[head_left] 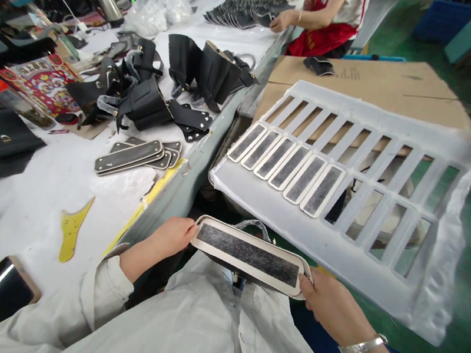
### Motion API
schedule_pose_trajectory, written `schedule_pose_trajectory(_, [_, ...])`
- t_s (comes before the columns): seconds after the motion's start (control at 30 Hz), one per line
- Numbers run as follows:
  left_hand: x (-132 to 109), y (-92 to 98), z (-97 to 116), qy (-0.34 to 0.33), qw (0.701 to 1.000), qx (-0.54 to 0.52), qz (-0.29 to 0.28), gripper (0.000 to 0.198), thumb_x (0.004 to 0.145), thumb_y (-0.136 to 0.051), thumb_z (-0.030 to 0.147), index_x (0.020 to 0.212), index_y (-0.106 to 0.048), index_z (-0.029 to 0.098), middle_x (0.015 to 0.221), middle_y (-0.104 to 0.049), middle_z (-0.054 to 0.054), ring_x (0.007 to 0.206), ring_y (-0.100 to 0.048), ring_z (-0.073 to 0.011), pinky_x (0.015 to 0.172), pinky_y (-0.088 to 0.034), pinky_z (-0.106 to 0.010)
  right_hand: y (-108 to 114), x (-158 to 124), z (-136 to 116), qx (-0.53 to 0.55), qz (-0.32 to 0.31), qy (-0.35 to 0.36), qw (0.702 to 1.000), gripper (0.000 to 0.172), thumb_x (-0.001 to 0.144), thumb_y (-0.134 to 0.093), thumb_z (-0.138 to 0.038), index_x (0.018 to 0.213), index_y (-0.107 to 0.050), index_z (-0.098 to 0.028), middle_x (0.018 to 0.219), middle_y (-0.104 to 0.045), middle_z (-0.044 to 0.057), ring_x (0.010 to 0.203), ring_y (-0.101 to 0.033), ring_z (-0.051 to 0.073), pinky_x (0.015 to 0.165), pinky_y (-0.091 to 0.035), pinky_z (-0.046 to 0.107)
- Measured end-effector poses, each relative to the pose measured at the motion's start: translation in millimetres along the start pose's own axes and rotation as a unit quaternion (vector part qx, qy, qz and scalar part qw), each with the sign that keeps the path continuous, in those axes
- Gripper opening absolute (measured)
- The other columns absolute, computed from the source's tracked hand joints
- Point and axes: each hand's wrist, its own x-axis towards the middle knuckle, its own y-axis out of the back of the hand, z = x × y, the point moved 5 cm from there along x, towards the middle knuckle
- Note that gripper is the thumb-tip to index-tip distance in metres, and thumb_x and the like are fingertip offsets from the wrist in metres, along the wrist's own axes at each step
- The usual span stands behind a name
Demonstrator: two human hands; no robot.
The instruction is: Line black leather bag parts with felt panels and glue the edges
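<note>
In the head view, a piece (249, 256) with a pale rim and a dark strip is held in front of the torso, just past the right edge of the bench (119, 206) and near the near edge of the rack (440, 256). Its left end is pinched by the left hand (172, 235), thumb and fingers closed on it; its right end is gripped likewise by the right hand (326, 295). A clear loop (257, 226) is seen at its far side.

On the rack, six panels (272, 157) are laid in a row from the left edge, each pale-rimmed and dark in the middle. Cardboard (412, 79) is partly covered by the rack's far edge.

On the bench, a stack of strips (135, 157) is placed by the right edge, with black parts (142, 105) beyond it. A yellow template (71, 228) and a phone (6, 286) are set towards the near edge. At the far right edge, dark pieces (246, 11) are piled beside a co-worker's hand (282, 20).
</note>
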Motion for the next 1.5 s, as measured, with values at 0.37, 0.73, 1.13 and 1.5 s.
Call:
schedule_pose_trajectory(0.37, [-2.8,-18.6,-20.8,0.078,0.927,-0.364,-0.045,0.046,0.089,-0.03,0.05,0.07,-0.056,0.016,0.064,-0.064,-0.005,0.061,-0.063,-0.0178,0.059,-0.05,-0.03,-8.2,-0.5,3.2,-0.022,-0.028,0.035,0.999,0.02,0.075,-0.043,-0.007,0.072,-0.06,-0.017,0.06,-0.057,0.003,0.05,-0.052,0.013,0.047,-0.032,0.022])
schedule_pose_trajectory(0.73, [11.0,-47.0,-46.7,0.058,0.795,-0.592,-0.123,0.043,0.07,-0.065,0.055,0.073,-0.052,0.014,0.059,-0.061,0.001,0.051,-0.057,-0.0075,0.055,-0.048,-0.02,-6.3,0.5,10.0,0.084,-0.005,-0.034,0.996,0.024,0.083,-0.038,-0.023,0.074,-0.06,-0.019,0.059,-0.058,0.004,0.055,-0.054,0.016,0.049,-0.036,0.024])
schedule_pose_trajectory(1.13, [22.1,-23.4,-31.6,0.059,0.888,-0.426,-0.165,0.028,0.071,-0.064,0.04,0.069,-0.05,0.015,0.052,-0.059,0.002,0.048,-0.059,-0.0119,0.05,-0.051,-0.025,-13.5,-0.3,14.3,0.166,-0.063,-0.08,0.981,0.028,0.086,-0.034,-0.03,0.076,-0.058,-0.019,0.055,-0.057,0.001,0.045,-0.051,0.014,0.044,-0.034,0.023])
schedule_pose_trajectory(1.5, [40.6,-15.3,-26.2,0.018,0.88,-0.35,-0.32,0.035,0.068,-0.064,0.046,0.079,-0.058,0.013,0.056,-0.057,0.001,0.045,-0.055,-0.0116,0.047,-0.05,-0.025,-21.4,-0.6,19.7,0.195,-0.09,-0.075,0.974,0.027,0.086,-0.034,-0.029,0.081,-0.059,-0.02,0.054,-0.057,0.001,0.043,-0.05,0.013,0.043,-0.034,0.023])
